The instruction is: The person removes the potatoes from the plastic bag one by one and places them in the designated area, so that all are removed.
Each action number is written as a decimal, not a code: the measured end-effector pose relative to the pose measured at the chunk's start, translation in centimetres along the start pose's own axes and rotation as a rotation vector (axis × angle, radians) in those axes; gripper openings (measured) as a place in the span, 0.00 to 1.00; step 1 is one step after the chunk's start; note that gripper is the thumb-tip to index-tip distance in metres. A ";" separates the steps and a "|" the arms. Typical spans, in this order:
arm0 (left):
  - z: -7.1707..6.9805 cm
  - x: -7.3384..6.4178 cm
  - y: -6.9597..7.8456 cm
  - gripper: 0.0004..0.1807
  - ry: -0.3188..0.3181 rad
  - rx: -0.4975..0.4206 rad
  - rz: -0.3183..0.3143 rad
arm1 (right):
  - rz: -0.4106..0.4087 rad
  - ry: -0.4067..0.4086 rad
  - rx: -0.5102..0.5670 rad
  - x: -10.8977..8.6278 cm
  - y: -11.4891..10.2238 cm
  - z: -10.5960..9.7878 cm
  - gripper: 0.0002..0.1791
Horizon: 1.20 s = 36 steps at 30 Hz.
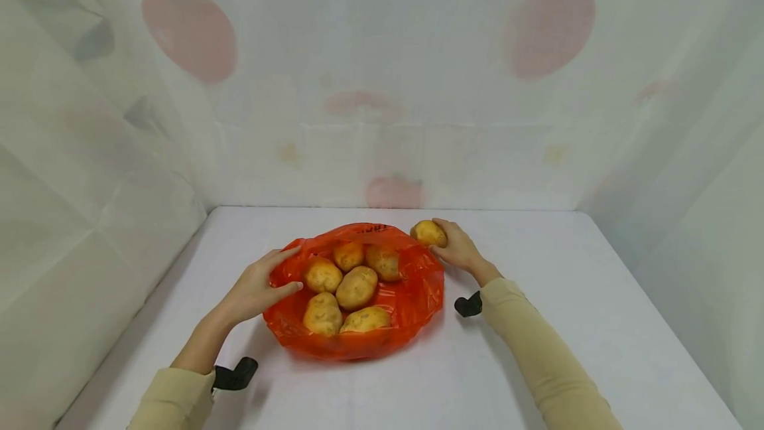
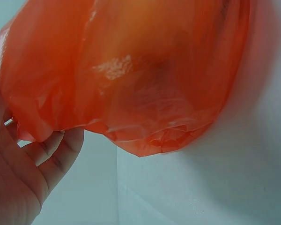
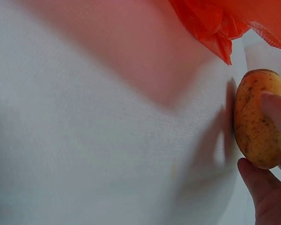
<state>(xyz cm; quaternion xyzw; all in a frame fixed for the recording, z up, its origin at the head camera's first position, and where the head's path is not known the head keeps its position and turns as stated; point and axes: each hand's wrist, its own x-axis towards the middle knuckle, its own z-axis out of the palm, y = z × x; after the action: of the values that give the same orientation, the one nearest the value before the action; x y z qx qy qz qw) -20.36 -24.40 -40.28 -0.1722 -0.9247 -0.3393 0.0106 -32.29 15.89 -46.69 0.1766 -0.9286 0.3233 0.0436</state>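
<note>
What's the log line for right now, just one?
left hand: touching red bag | right hand: gripping one potato outside bag | in bag: six potatoes showing

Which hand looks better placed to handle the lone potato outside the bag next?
Likely the right hand: it grips that potato, beyond the far right edge of the red bag. The left hand touches the bag's left side and holds no potato, so it would have to reach across.

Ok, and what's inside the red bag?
Six potatoes show inside the open red bag. Its near rim covers the lower edges of the front two, and whatever lies beneath the potatoes is hidden. One more potato is outside, in the right hand.
</note>
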 end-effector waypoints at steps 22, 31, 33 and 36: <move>-0.1 0.0 0.1 0.37 0.000 0.009 -0.005 | 0.012 -0.047 0.008 0.0 -0.1 -0.1 0.37; -0.1 0.0 0.0 0.38 0.000 0.017 -0.003 | -0.014 -0.058 -0.011 -0.1 -0.3 -0.3 0.38; -0.2 0.0 0.1 0.38 0.005 0.029 -0.005 | -0.035 -0.047 -0.022 -0.2 -0.4 -0.6 0.38; -0.3 -0.1 0.1 0.38 0.007 0.034 -0.005 | -0.071 -0.027 -0.033 -0.2 -0.4 -0.8 0.36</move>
<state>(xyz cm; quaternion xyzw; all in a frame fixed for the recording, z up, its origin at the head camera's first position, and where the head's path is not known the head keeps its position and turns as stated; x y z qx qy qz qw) -20.32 -24.55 -40.04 -0.1686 -0.9307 -0.3243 0.0160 -31.97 16.13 -45.82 0.2129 -0.9276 0.3036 0.0453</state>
